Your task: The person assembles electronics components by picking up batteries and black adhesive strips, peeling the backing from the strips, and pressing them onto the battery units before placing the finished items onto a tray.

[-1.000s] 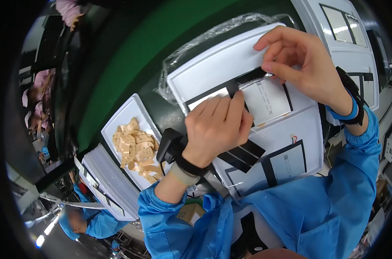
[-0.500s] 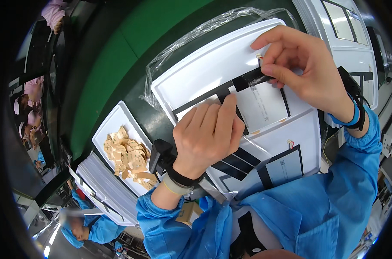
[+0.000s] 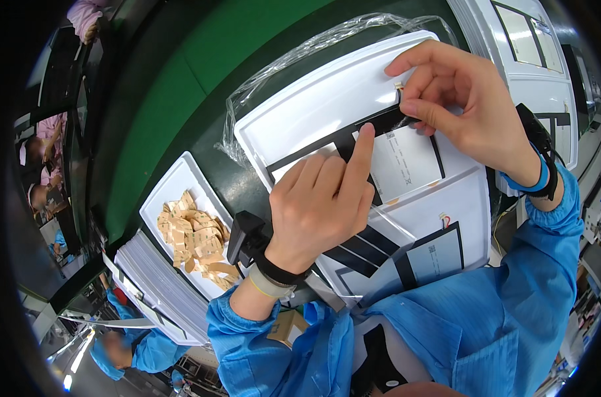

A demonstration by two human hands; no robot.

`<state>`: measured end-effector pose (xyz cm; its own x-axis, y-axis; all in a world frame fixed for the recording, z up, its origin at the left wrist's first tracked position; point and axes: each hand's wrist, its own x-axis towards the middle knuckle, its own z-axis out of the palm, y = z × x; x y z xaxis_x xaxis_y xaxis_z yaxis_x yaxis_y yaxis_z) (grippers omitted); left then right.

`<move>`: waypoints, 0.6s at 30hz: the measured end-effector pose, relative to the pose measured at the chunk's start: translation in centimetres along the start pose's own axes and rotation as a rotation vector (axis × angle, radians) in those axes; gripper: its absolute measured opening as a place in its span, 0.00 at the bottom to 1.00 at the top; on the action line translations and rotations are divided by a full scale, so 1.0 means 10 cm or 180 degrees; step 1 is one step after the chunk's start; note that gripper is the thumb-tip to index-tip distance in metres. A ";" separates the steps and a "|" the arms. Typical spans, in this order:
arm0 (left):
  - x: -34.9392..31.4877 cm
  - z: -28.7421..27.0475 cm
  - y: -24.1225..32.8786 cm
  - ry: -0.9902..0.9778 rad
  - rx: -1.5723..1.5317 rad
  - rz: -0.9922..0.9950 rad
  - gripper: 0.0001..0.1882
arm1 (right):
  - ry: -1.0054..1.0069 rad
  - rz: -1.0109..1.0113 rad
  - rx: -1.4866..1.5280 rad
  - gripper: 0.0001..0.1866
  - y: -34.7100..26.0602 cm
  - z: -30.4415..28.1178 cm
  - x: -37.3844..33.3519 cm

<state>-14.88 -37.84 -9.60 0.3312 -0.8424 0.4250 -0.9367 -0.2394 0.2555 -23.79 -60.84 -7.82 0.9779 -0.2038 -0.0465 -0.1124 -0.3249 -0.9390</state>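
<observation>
A flat silver battery pack (image 3: 406, 159) with black borders lies in a white tray (image 3: 307, 109), beside a second pack (image 3: 323, 151) partly covered by my left hand. Along its far edge runs a black strip (image 3: 384, 119). My left hand (image 3: 320, 202) has its index finger stretched out, its tip on that strip, with the other fingers bent and holding nothing. At the strip's right end, my right hand (image 3: 466, 109) pinches with thumb and fingers. A small wired connector (image 3: 399, 86) stands out just by them. A clear sheet with black strips (image 3: 360, 255) lies below my left hand.
Another pack (image 3: 436, 255) lies in a nearer white tray. To the left, a small tray (image 3: 165, 177) holds crumpled tan paper strips (image 3: 194, 231), with stacked white trays (image 3: 158, 284) nearer. Clear plastic wrap (image 3: 300, 56) lies behind. More trays (image 3: 538, 83) stand at right.
My left index finger has slid slightly away from me and to the right, onto the black strip; a white patch near its tip no longer shows. My right hand stays in place.
</observation>
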 end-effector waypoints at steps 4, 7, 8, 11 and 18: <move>-0.01 0.03 -0.01 0.0032 -0.0041 -0.0014 0.34 | 0.0027 0.0023 -0.0089 0.17 -0.01 0.00 0.00; 0.00 0.05 -0.01 0.0054 -0.0115 -0.0046 0.33 | 0.0091 -0.0120 -0.0231 0.19 0.04 0.00 -0.02; 0.00 0.04 -0.01 0.0056 -0.0121 -0.0040 0.33 | 0.0098 -0.0117 -0.0236 0.19 0.02 -0.01 -0.02; -0.02 0.00 -0.02 -0.0227 -0.0016 -0.0027 0.30 | 0.0303 -0.0563 -0.1495 0.22 -0.09 -0.06 -0.02; -0.03 0.03 -0.03 -0.0045 -0.0077 0.0000 0.27 | -0.0175 -0.2499 -0.2122 0.12 0.04 -0.08 0.07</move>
<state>-14.73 -37.69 -10.02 0.3294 -0.8492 0.4127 -0.9336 -0.2277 0.2766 -23.32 -61.84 -7.95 0.8228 0.3239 0.4670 0.5029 -0.7978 -0.3327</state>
